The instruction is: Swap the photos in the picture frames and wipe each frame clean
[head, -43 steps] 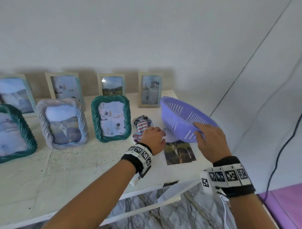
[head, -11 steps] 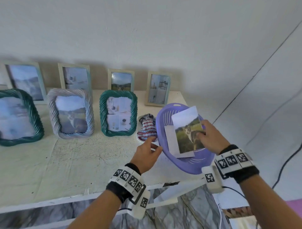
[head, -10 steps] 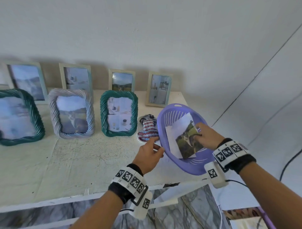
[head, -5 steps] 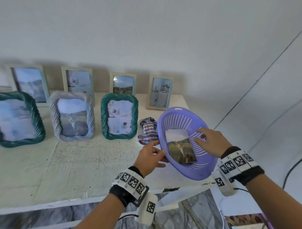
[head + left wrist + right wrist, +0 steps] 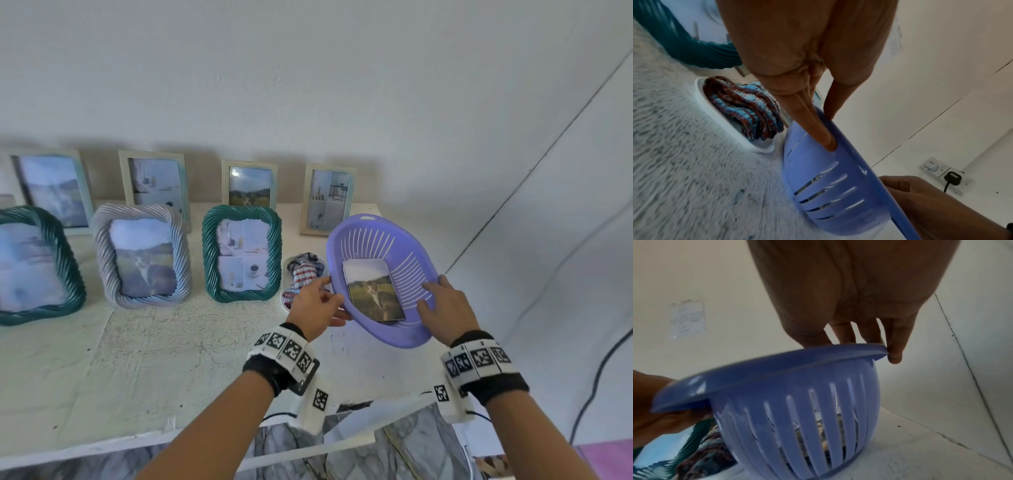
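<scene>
A purple slotted basket [image 5: 387, 246] [image 5: 828, 186] [image 5: 777, 402] is held tilted over the table's right end. A cat photo [image 5: 371, 291] lies inside it and shows through the slots [image 5: 824, 439]. My left hand [image 5: 325, 298] [image 5: 828, 129] pinches the left rim, thumb on top and fingers beneath. My right hand [image 5: 435, 298] [image 5: 859, 337] lies over the right rim with fairly straight fingers, holding nothing. A striped cloth [image 5: 305, 270] [image 5: 744, 110] sits in a white dish just left of the basket. A teal twisted frame [image 5: 241, 253] and a lilac twisted frame [image 5: 142, 255] stand upright further left.
Another teal frame [image 5: 30, 263] stands at the far left. Several pale wooden frames [image 5: 327, 200] lean on the wall behind. The white table [image 5: 154, 359] ends just right of the basket. A black cable [image 5: 596, 383] hangs at the right, near a wall socket [image 5: 941, 168].
My right hand dropped the cat photo into the basket and moved to the right rim. The photo now lies flat inside. My left hand keeps its hold on the left rim.
</scene>
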Motion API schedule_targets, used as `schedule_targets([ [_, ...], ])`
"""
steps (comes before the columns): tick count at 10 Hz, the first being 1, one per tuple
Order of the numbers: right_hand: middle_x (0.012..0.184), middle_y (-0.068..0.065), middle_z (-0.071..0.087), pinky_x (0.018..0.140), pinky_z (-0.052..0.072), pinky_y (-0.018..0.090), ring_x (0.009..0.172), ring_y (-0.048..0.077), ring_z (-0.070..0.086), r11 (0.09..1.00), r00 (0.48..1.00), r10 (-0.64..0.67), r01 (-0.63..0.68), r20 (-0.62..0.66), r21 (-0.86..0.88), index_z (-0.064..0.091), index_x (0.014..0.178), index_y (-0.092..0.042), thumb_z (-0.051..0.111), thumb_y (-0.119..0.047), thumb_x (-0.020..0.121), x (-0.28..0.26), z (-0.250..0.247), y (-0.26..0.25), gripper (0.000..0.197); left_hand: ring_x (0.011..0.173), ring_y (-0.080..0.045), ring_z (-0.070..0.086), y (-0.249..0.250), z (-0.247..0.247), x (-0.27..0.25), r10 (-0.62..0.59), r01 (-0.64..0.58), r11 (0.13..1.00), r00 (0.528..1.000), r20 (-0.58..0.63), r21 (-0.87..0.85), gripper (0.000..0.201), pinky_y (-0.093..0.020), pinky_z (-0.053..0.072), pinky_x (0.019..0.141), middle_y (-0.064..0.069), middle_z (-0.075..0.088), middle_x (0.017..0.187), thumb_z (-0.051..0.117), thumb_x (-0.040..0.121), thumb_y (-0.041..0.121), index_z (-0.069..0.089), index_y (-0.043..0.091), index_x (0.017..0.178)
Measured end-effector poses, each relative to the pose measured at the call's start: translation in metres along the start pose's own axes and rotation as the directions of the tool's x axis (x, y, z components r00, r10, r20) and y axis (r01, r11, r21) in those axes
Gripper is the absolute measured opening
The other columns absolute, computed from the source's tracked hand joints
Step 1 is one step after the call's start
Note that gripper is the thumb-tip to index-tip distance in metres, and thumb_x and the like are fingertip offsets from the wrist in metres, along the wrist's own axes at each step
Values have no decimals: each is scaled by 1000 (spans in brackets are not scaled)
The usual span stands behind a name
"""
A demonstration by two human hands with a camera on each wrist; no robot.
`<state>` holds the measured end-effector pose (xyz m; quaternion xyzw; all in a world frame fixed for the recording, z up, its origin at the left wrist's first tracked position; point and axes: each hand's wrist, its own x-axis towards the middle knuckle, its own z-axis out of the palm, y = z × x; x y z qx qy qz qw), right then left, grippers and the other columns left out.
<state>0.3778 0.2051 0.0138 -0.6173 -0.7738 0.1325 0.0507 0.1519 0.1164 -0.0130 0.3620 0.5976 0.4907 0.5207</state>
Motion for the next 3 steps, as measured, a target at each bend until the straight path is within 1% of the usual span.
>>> schedule_targets([
  [1,138,15,42,95,41,41,115,40,47,999,999,35,-35,15,21,48,134,-6,49,-21,94,5,-1,-2,43,75,-24,72,4,-1,10,-5,4,999,1000,19,39,48,-34,60,68,-17,71,96,53,97,9,38,7,143],
  [2,140,16,43,101,36,42,124,39,42,998,1000,9,-10,13,55,45,137,-9,50,-22,93,10,0,1,46,75,-21,71,3,-3,8,7,-11,996,999,43,93,48,-31,59,65,-11,70,94,53,98,16,38,11,143],
  [3,142,17,44,106,29,39,133,35,36,986,993,-51,67,-104,151,49,135,-11,54,-22,94,9,-9,-5,44,77,-16,70,-1,-10,-8,35,-44,975,998,44,217,42,-30,57,66,-4,68,93,53,98,23,46,13,139],
])
